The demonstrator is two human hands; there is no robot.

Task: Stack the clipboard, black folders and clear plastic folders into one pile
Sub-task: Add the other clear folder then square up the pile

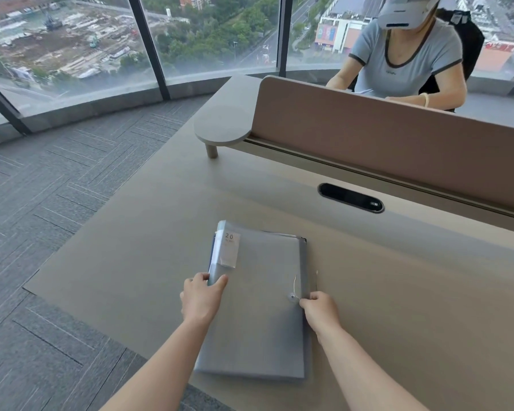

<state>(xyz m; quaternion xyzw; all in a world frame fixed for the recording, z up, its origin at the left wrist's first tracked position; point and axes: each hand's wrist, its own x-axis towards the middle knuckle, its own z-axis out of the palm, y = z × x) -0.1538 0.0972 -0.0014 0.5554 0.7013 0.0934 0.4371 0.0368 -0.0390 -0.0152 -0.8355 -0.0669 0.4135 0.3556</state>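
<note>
One pile of folders (258, 315) lies on the desk near its front edge. A clear plastic folder with a white "20" label (230, 249) is on top, and a string-and-button clasp (292, 297) sits near its right edge. Darker folders show under it along the right and left edges. The clipboard cannot be made out in the pile. My left hand (201, 296) grips the pile's left edge, thumb on top. My right hand (319, 307) pinches the right edge beside the clasp.
The beige desk (398, 292) reaches to a brown divider panel (383, 137) at the back, with a black cable slot (350, 198) before it. A small round shelf (221, 126) stands at the back left. Another person sits beyond the divider. Carpet lies to the left.
</note>
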